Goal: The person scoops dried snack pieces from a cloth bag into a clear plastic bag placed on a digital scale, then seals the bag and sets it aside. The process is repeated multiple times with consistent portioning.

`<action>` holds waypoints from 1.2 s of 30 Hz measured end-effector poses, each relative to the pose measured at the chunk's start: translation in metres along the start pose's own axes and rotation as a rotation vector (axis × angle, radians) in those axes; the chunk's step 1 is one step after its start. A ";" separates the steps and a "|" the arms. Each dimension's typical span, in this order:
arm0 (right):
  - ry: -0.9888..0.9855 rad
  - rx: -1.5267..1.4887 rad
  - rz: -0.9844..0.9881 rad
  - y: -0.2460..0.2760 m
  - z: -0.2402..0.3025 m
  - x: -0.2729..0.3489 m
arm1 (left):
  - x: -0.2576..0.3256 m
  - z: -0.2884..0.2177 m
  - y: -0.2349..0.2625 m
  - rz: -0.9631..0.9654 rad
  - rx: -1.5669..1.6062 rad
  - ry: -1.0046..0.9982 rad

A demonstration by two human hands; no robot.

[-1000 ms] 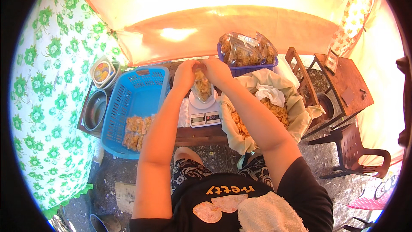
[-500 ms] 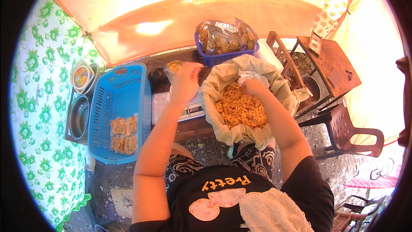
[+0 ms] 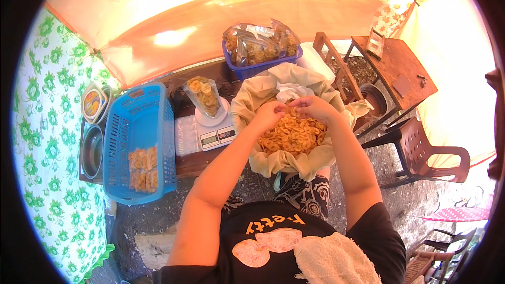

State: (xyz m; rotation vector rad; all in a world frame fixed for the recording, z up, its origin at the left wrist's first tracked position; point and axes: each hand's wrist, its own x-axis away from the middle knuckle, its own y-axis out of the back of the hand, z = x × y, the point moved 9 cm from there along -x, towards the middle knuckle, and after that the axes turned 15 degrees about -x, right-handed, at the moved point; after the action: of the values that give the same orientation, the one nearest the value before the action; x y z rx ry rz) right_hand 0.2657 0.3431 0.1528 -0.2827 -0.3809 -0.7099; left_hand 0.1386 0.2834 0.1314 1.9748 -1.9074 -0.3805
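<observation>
Chips (image 3: 292, 135) | heaped in cloth-lined basket (image 3: 273, 160), no clear axis | both hands (image 3: 292, 113) curled, pinching chips

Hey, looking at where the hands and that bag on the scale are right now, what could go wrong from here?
1. The open bag of chips stands upright on the small scale with neither hand on it, so it may tip and spill.
2. The left hand and right hand are in the chip pile; chips could drop over the cloth-lined basket's rim on the way to the bag.
</observation>
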 end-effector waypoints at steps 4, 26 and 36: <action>0.093 -0.097 0.046 -0.009 0.006 0.007 | 0.002 0.001 -0.004 -0.042 0.227 0.065; 0.639 0.425 -0.202 -0.091 0.093 -0.014 | 0.092 -0.075 0.209 -0.849 -0.519 -0.279; 0.929 0.655 -0.172 -0.236 0.167 -0.061 | 0.099 -0.038 0.271 -0.807 -0.906 -0.208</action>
State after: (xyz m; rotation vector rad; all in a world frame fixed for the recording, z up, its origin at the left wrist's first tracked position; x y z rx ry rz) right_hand 0.0230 0.2706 0.3047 0.7000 0.2669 -0.7682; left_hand -0.0834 0.1832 0.2910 1.9258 -0.6482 -1.4001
